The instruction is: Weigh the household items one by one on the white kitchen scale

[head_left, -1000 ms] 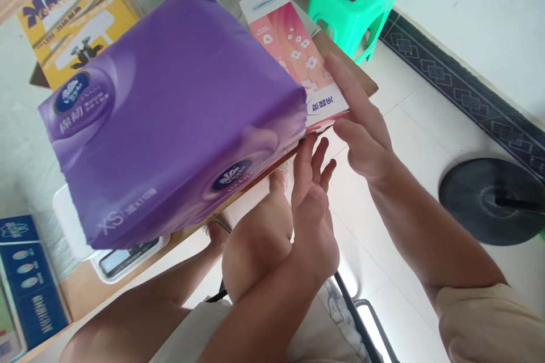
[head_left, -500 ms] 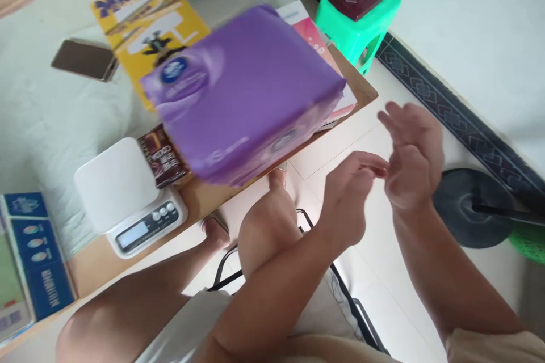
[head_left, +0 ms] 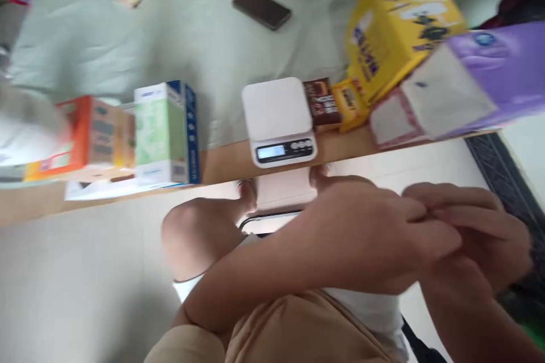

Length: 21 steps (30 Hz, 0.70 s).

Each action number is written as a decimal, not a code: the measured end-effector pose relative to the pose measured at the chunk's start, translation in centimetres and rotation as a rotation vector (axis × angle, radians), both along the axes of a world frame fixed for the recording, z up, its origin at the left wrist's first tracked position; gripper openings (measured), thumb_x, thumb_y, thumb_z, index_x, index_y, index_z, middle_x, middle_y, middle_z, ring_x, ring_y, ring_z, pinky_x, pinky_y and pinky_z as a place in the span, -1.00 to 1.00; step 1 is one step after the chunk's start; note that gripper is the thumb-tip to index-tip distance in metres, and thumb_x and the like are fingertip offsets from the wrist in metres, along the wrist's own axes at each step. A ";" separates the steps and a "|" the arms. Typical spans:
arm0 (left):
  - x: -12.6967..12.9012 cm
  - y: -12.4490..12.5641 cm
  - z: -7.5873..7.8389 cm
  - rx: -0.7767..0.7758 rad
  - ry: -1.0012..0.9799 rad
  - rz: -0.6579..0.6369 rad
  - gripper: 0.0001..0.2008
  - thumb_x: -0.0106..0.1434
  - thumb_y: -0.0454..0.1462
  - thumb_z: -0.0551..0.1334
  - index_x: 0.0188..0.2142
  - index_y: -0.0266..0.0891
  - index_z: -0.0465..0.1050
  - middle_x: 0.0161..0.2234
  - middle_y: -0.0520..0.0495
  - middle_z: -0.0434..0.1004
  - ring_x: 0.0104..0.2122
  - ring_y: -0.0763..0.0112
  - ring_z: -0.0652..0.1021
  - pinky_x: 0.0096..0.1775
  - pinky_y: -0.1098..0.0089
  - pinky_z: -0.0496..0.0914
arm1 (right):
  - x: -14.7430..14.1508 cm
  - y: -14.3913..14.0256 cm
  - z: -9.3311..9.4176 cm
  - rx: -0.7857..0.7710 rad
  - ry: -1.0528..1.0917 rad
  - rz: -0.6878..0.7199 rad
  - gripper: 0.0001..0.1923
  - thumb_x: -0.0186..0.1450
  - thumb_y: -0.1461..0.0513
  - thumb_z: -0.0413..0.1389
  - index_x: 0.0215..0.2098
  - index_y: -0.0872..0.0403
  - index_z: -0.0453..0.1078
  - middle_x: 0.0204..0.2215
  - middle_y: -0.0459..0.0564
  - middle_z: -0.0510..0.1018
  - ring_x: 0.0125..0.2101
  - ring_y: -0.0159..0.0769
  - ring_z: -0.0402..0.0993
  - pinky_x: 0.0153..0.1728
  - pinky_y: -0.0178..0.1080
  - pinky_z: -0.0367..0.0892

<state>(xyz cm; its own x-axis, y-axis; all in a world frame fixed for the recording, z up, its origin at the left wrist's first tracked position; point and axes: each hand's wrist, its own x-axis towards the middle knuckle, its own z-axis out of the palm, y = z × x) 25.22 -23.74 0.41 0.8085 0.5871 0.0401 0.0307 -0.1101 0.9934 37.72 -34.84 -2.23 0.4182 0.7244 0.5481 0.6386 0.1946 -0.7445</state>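
Observation:
My left hand reaches across to the right and meets my right hand in front of the table edge. The fingers of my left hand are bent in a pinch against my right hand, whose fingers are curled over. Anything between the fingertips is hidden. Beyond them on the table stands a white kitchen scale with a lit display and a bare platform. Touching its right side is a brown snack packet, then a small yellow packet.
A yellow box and a purple soft pack stand on the right. A phone lies farther back. On the left are a green-and-blue box, an orange box and a blurred white object.
My view has swung left, so the scale and purple pack appear farther right and the left-side boxes show. Both hands look nearer and closer together, with the right fingers more curled.

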 end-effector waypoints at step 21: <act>-17.8 13.2 1.7 0.355 0.345 0.496 -0.62 0.38 -0.02 0.27 0.14 0.00 0.50 0.30 -0.20 0.39 0.40 -0.20 0.28 0.21 -0.20 0.47 | -17.5 21.3 -3.6 -0.364 0.146 0.409 -0.55 0.34 0.13 0.12 0.19 -0.11 0.31 0.12 0.05 0.51 0.22 -0.07 0.46 -0.02 -0.03 0.67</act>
<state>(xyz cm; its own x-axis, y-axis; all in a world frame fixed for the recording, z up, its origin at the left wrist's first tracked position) 7.45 -10.56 2.08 0.4497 0.8889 0.0869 0.4688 -0.3177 0.8242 20.22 -13.51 -5.80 0.1165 0.9748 0.1903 0.4500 0.1190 -0.8851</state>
